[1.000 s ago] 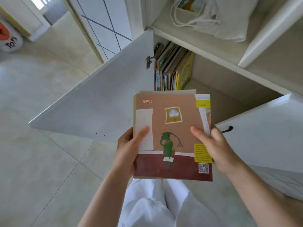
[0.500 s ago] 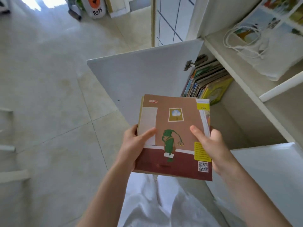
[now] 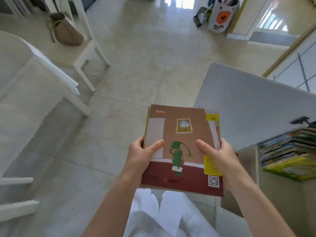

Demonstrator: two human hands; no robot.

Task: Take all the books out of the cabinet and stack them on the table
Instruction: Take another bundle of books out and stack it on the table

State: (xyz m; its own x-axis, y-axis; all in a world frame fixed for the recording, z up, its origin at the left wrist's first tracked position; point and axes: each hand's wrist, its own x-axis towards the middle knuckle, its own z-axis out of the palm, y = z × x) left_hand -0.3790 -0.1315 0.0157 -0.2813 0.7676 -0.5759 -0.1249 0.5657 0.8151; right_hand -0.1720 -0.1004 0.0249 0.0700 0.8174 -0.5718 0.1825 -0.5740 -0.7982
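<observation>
A small stack of books (image 3: 183, 134), topped by a brown cover with a green figure, is held flat in front of my lap. My left hand (image 3: 140, 156) grips its left edge, thumb on the cover. My right hand (image 3: 220, 156) grips its right edge the same way. More books (image 3: 289, 151) stand packed together in the open cabinet at the right edge. The white table (image 3: 20, 69) fills the left side; its top is mostly out of frame.
The open cabinet door (image 3: 253, 106) juts out just right of the held books. A white chair (image 3: 85, 53) with a brown bag (image 3: 66, 31) on it stands at the upper left. A toy bin (image 3: 222, 16) sits far across the tiled floor (image 3: 136, 74).
The view has swung left, away from the cabinet toward the table and room. Both hands keep the same grip on the stack, which travels with me.
</observation>
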